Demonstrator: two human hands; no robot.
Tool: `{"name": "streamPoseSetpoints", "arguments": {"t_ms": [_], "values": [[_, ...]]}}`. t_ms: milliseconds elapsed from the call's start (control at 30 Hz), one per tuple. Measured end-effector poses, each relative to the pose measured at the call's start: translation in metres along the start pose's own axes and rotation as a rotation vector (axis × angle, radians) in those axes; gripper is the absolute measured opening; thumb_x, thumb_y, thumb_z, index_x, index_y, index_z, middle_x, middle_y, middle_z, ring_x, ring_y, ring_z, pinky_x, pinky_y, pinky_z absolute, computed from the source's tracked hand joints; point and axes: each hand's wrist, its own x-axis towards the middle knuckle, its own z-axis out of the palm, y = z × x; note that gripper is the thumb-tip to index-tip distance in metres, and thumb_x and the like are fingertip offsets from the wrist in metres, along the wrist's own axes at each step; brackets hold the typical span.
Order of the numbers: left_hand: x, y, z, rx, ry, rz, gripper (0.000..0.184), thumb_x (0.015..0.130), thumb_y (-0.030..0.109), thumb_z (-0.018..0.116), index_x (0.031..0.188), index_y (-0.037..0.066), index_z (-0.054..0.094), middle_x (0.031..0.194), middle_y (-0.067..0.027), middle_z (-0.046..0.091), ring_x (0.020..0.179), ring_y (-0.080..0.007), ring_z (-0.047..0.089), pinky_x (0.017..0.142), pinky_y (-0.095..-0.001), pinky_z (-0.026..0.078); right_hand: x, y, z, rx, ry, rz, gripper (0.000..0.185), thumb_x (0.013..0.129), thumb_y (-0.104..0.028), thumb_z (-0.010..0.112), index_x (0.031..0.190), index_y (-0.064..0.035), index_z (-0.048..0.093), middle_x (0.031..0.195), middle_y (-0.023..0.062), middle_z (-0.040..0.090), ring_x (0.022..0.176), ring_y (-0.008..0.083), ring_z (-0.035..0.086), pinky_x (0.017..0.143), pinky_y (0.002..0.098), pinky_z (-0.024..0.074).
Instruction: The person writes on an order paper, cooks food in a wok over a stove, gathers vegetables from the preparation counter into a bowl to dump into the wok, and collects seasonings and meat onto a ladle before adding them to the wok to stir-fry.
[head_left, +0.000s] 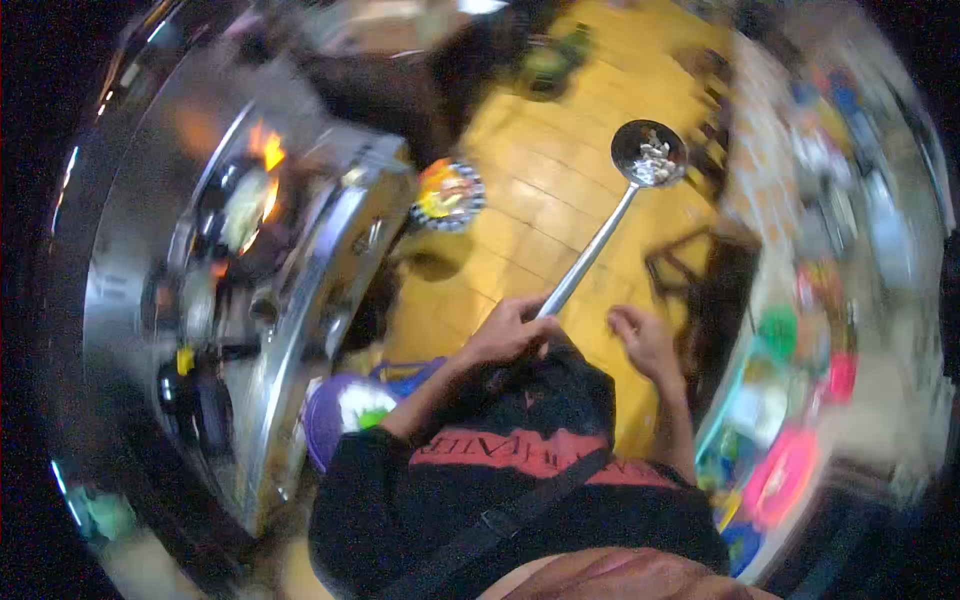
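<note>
My left hand (512,332) is closed round the handle of a long metal ladle (590,255), which points forward over the yellow tiled floor. Small pale pieces (655,158) lie in the dark round bowl of the ladle (630,140). To the right of the handle hangs my right hand (643,340), its fingers curled in; whether it holds anything small cannot be made out. It does not touch the ladle.
A stove with flames (272,150) and a metal edge runs along the left. Beside it stands a patterned round bowl (450,195). A purple lid or basin (325,425) is near my left arm. A cluttered counter (760,400) with a pink basin (783,478) lies right.
</note>
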Motion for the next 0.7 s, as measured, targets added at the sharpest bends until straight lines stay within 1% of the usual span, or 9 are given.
{"name": "streamPoseSetpoints", "arguments": {"t_ms": [67, 200, 233, 333, 433, 500, 533, 633, 700], "values": [[-0.005, -0.031, -0.006, -0.034, 0.160, 0.287, 0.032, 0.085, 0.017, 0.062, 0.110, -0.001, 0.055, 0.078, 0.0028, 0.055, 0.069, -0.0051, 0.051, 0.061, -0.0215, 0.043, 0.007, -0.050, 0.020, 0.069, -0.359, -0.061, 0.023, 0.087, -0.022, 0.057, 0.092, -0.0001, 0.063, 0.076, 0.0134, 0.065, 0.070, 0.0158, 0.062, 0.064, 0.0311, 0.0484], [0.030, 0.002, -0.063, -0.415, 0.545, 0.438, 0.031, 0.084, 0.019, 0.064, 0.107, 0.000, 0.057, 0.075, 0.0024, 0.055, 0.067, -0.0049, 0.050, 0.059, -0.0223, 0.043, 0.111, -0.093, 0.084, 0.549, -0.716, -0.145, 0.038, 0.084, -0.021, 0.061, 0.113, 0.0008, 0.048, 0.089, 0.0068, 0.061, 0.072, 0.0155, 0.059, 0.066, 0.0258, 0.0471], [0.030, 0.007, -0.078, -0.345, 0.656, 0.426, 0.030, 0.083, 0.019, 0.064, 0.107, 0.001, 0.059, 0.074, 0.0024, 0.056, 0.066, -0.0049, 0.050, 0.058, -0.0223, 0.043, 0.134, -0.100, 0.100, 0.513, -0.800, -0.190, 0.038, 0.084, -0.021, 0.061, 0.113, 0.0008, 0.048, 0.089, 0.0068, 0.061, 0.072, 0.0155, 0.059, 0.066, 0.0258, 0.0471], [0.021, 0.021, -0.117, -0.288, 0.909, 0.414, 0.028, 0.084, 0.021, 0.064, 0.106, 0.003, 0.061, 0.074, 0.0026, 0.057, 0.064, -0.0051, 0.050, 0.057, -0.0220, 0.042, 0.188, -0.133, 0.140, 0.559, -0.936, -0.194, 0.018, 0.086, -0.013, 0.053, 0.099, -0.0007, 0.048, 0.072, 0.0031, 0.053, 0.062, 0.0104, 0.053, 0.051, 0.0251, 0.0441], [0.021, 0.031, -0.172, -0.248, 1.009, 0.397, 0.038, 0.086, 0.027, 0.061, 0.116, 0.003, 0.057, 0.085, -0.0005, 0.062, 0.071, -0.0072, 0.053, 0.064, -0.0229, 0.044, 0.253, -0.191, 0.174, 0.736, -1.076, 0.219, 0.017, 0.078, -0.011, 0.050, 0.093, -0.0041, 0.046, 0.067, 0.0072, 0.051, 0.047, 0.0181, 0.051, 0.041, 0.0309, 0.0419], [0.019, 0.028, -0.201, -0.148, 1.371, 0.398, 0.046, 0.089, 0.031, 0.057, 0.125, 0.003, 0.050, 0.102, -0.0048, 0.061, 0.086, -0.0097, 0.056, 0.078, -0.0243, 0.045, 0.276, -0.260, 0.189, 0.600, -1.064, 0.048, 0.012, 0.077, -0.010, 0.050, 0.086, -0.0030, 0.049, 0.061, 0.0064, 0.050, 0.040, 0.0157, 0.048, 0.037, 0.0298, 0.0382], [-0.013, 0.054, -0.193, -0.207, 1.329, 0.343, 0.052, 0.090, 0.034, 0.054, 0.130, 0.002, 0.043, 0.116, -0.0082, 0.057, 0.099, -0.0127, 0.055, 0.089, -0.0259, 0.041, 0.295, -0.280, 0.211, 0.529, -1.080, -0.018, 0.009, 0.076, -0.010, 0.050, 0.082, -0.0031, 0.049, 0.057, 0.0054, 0.048, 0.039, 0.0158, 0.047, 0.037, 0.0302, 0.0383], [-0.035, -0.010, -0.210, -0.406, 1.383, 0.513, 0.047, 0.091, 0.030, 0.054, 0.126, 0.000, 0.046, 0.111, -0.0080, 0.059, 0.097, -0.0143, 0.056, 0.085, -0.0256, 0.044, 0.360, -0.310, 0.311, 0.271, -1.156, -0.179, 0.012, 0.076, -0.012, 0.052, 0.078, -0.0008, 0.053, 0.057, 0.0083, 0.053, 0.039, 0.0191, 0.050, 0.040, 0.0334, 0.0414], [-0.040, -0.078, -0.201, -0.459, 1.559, 0.407, 0.045, 0.090, 0.031, 0.055, 0.123, 0.000, 0.049, 0.107, -0.0067, 0.060, 0.093, -0.0116, 0.056, 0.081, -0.0257, 0.045, 0.378, -0.330, 0.359, -0.109, -0.991, -0.541, 0.017, 0.076, -0.014, 0.052, 0.081, 0.0018, 0.057, 0.063, 0.0153, 0.060, 0.049, 0.0236, 0.059, 0.047, 0.0360, 0.0467]]}}
